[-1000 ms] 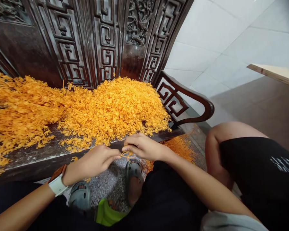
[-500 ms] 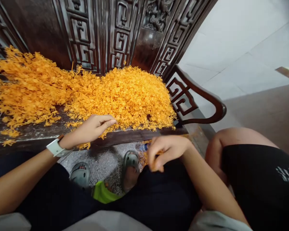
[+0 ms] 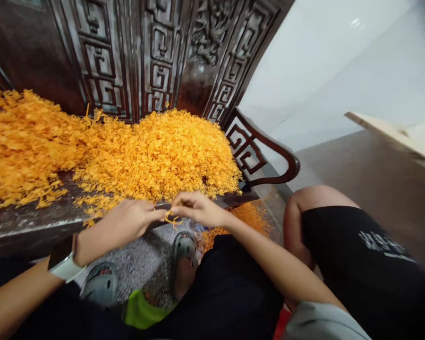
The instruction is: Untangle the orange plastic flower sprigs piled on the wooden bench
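My left hand (image 3: 129, 219), a watch on its wrist, reaches over the front edge of the bench with its fingers pressed together. Its fingertips meet a small branched orange plastic piece (image 3: 172, 219). From the right, my right hand (image 3: 200, 208) pinches that same piece between thumb and forefinger. Just behind both hands, a large heap of similar orange plastic pieces (image 3: 170, 151) covers much of the bench seat. The piece's exact shape is partly hidden by my fingers.
The dark wooden bench (image 3: 31, 231) has a carved back and a curved armrest (image 3: 286, 165). More orange pieces (image 3: 251, 217) lie on the floor below. A bright green object (image 3: 141, 311) is between my feet. Another person's knee (image 3: 318, 203) is close on my right.
My right hand has moved up and left from above my lap to meet my left hand at the orange piece. The view has shifted right, so the heap appears further left.
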A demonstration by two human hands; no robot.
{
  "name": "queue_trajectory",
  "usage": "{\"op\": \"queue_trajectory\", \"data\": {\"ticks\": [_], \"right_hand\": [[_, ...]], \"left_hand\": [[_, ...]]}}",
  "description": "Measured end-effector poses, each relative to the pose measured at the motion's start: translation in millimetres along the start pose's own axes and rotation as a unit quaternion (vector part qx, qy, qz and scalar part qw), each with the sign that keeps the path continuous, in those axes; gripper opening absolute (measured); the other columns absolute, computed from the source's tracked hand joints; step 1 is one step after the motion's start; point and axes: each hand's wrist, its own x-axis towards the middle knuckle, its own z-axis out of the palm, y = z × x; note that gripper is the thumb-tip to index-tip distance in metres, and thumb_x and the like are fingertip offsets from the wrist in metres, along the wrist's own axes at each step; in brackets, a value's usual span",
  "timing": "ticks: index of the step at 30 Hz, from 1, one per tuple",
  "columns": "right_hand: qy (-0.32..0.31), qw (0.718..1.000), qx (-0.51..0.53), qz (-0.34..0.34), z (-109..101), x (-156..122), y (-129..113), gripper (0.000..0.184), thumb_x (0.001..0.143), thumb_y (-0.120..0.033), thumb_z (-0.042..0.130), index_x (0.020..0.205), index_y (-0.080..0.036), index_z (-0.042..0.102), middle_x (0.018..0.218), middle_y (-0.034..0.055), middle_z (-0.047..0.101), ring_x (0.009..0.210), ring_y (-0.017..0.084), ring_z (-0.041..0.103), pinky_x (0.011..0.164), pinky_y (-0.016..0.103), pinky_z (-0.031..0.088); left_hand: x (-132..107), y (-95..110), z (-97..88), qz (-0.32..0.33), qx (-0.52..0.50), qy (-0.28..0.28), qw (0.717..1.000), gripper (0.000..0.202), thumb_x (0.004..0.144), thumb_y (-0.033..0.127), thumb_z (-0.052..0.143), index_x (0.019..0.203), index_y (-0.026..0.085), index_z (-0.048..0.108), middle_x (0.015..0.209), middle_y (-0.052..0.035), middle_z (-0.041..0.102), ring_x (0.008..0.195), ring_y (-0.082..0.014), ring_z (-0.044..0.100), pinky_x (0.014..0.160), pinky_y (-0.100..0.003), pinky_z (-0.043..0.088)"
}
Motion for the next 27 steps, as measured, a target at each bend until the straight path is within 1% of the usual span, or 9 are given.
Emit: {"op": "queue_trajectory", "data": {"ticks": [8, 14, 15, 17, 19, 21, 23, 25, 27], "right_hand": [[0.109, 0.966, -0.181, -0.149, -23, 5, -9, 0.016, 0.099, -0.013, 0.051, 0.092, -0.019, 0.064, 0.088, 0.0047, 0.07, 0.081, 0.014, 0.065, 0.074, 0.028, 0.051], [0.306, 0.933, -0.188, -0.033, -82, -2, 15, 0.014, 0.097, -0.018, 0.057, 0.083, -0.019, 0.059, 0.077, 0.0021, 0.062, 0.07, 0.014, 0.055, 0.066, 0.028, 0.046], [0.245, 0.955, -0.17, -0.003, -85, -5, 16, 0.015, 0.097, -0.021, 0.061, 0.083, -0.018, 0.06, 0.078, 0.0021, 0.063, 0.071, 0.014, 0.057, 0.068, 0.028, 0.047], [-0.025, 0.993, -0.099, 0.065, -77, -10, 12, 0.012, 0.095, -0.025, 0.068, 0.087, -0.017, 0.064, 0.083, 0.003, 0.07, 0.076, 0.014, 0.064, 0.072, 0.027, 0.051], [-0.344, 0.929, 0.003, 0.136, -61, -14, 2, 0.012, 0.093, -0.028, 0.072, 0.094, -0.017, 0.069, 0.089, 0.0043, 0.076, 0.075, 0.014, 0.069, 0.071, 0.025, 0.053], [-0.497, 0.849, 0.1, 0.148, -53, -16, -13, 0.022, 0.09, -0.034, 0.078, 0.101, -0.016, 0.072, 0.091, 0.0074, 0.078, 0.075, 0.016, 0.072, 0.071, 0.026, 0.056], [-0.413, 0.887, 0.194, 0.079, -58, -16, -25, 0.039, 0.085, -0.049, 0.083, 0.106, -0.018, 0.074, 0.089, 0.0083, 0.079, 0.074, 0.018, 0.073, 0.071, 0.028, 0.057], [-0.156, 0.949, 0.275, -0.007, -71, -13, -27, 0.048, 0.087, -0.065, 0.075, 0.111, -0.023, 0.07, 0.09, 0.0057, 0.078, 0.072, 0.016, 0.068, 0.068, 0.028, 0.055], [0.126, 0.934, 0.333, -0.016, -78, -9, -20, 0.042, 0.095, -0.063, 0.062, 0.115, -0.026, 0.062, 0.095, 0.0032, 0.076, 0.068, 0.013, 0.061, 0.064, 0.026, 0.052]], "left_hand": [[-1, 3, 0.7, 0.05, 0.078, 0.082, 0.992, 0.032, 0.089, 0.0, 0.05, 0.097, 0.023, 0.071, 0.072, -0.0011, 0.064, 0.064, -0.0191, 0.064, 0.056, -0.029, 0.04], [-11, 13, -6.5, 0.109, 0.101, 0.103, 0.984, 0.045, 0.084, -0.004, 0.043, 0.104, 0.023, 0.071, 0.075, -0.0027, 0.068, 0.067, -0.0192, 0.067, 0.057, -0.029, 0.049], [-12, 10, -5.0, 0.097, 0.093, 0.11, 0.985, 0.042, 0.088, -0.001, 0.043, 0.108, 0.022, 0.072, 0.078, -0.0036, 0.071, 0.067, -0.0193, 0.068, 0.058, -0.029, 0.051], [-12, 0, -1.4, 0.052, 0.063, 0.123, 0.989, 0.033, 0.099, 0.009, 0.046, 0.112, 0.021, 0.074, 0.088, -0.006, 0.078, 0.071, -0.02, 0.073, 0.062, -0.03, 0.056], [-10, -12, 0.8, -0.013, 0.019, 0.137, 0.99, 0.029, 0.105, 0.022, 0.048, 0.113, 0.021, 0.076, 0.102, -0.0082, 0.082, 0.082, -0.0221, 0.078, 0.072, -0.031, 0.06], [-6, -17, 0.2, -0.08, -0.035, 0.138, 0.987, 0.029, 0.107, 0.032, 0.051, 0.115, 0.022, 0.077, 0.113, -0.0082, 0.083, 0.093, -0.0243, 0.08, 0.081, -0.032, 0.062], [-2, -16, -2.3, -0.124, -0.093, 0.128, 0.98, 0.03, 0.107, 0.038, 0.053, 0.114, 0.023, 0.078, 0.116, -0.0074, 0.082, 0.098, -0.0255, 0.08, 0.085, -0.032, 0.062], [2, -10, -4.7, -0.141, -0.146, 0.116, 0.972, 0.031, 0.107, 0.041, 0.052, 0.11, 0.024, 0.078, 0.115, -0.0065, 0.083, 0.099, -0.0252, 0.079, 0.084, -0.031, 0.061], [5, -2, -5.4, -0.146, -0.184, 0.102, 0.967, 0.034, 0.109, 0.042, 0.048, 0.102, 0.024, 0.076, 0.107, -0.0059, 0.082, 0.095, -0.0233, 0.078, 0.081, -0.03, 0.06]]}}
